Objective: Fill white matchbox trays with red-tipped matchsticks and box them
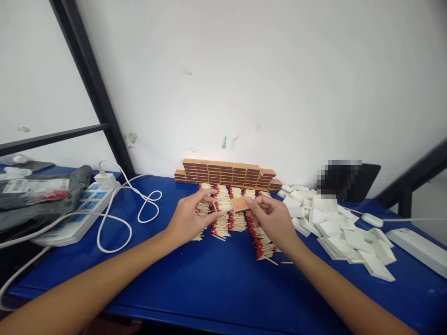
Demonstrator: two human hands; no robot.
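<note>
My left hand (192,214) pinches a white matchbox tray (222,207) between its thumb and fingers. In my right hand (274,218) is an orange-brown matchbox sleeve (240,205) with red print, held by the thumb and curled fingers. The tray's right end meets the sleeve's left side; whether it sits inside cannot be made out. Below and behind both hands lie rows of red-tipped matches (238,222) on the blue table (195,284). Stacked matchboxes (223,171) form a low wall behind the matches.
Many white matchbox trays (335,223) are heaped on the right, near a dark tablet (363,181) and a long white block (419,249). At the left are a power strip (80,216), looping white cables (113,223) and a grey plastic parcel (42,190). A white wall stands behind.
</note>
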